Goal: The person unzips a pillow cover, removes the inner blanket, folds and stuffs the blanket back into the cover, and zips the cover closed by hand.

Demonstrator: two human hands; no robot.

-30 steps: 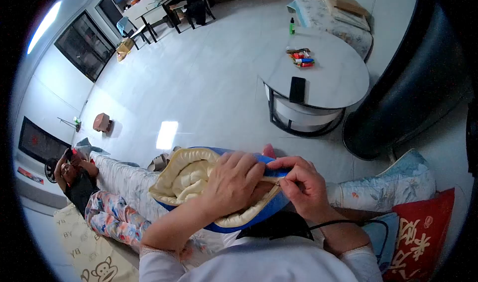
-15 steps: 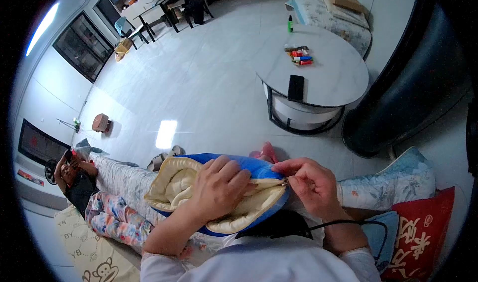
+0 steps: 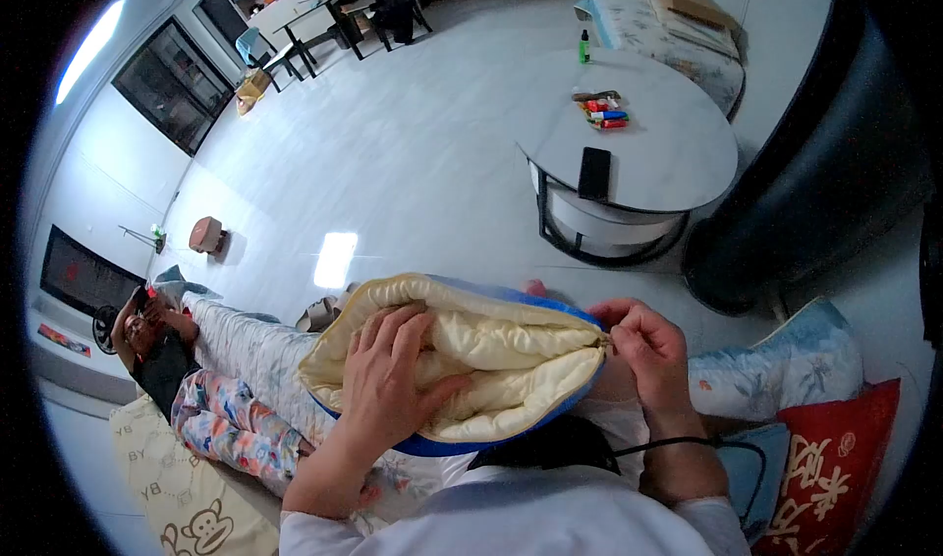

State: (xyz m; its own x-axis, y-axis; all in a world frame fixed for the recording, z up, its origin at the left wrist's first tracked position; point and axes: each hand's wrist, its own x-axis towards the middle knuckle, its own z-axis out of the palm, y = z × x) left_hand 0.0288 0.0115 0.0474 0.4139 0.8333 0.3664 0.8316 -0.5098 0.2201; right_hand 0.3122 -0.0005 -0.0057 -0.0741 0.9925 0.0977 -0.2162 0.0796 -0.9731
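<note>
A blue padded cover with a cream quilted lining lies across my lap, its zipped mouth spread wide and cream stuffing or fabric showing inside. My left hand rests on the cream padding with its fingers spread and thumb apart. At the right end of the opening, my right hand pinches the small zip pull between thumb and fingers.
A round table ahead right holds a phone, colourful packets and a green bottle. Another person reclines at the left. A red cushion sits at the right.
My left hand has moved left and its fingers have spread, uncovering more of the lining. My right hand has shifted right with the zip end, and the opening looks wider.
</note>
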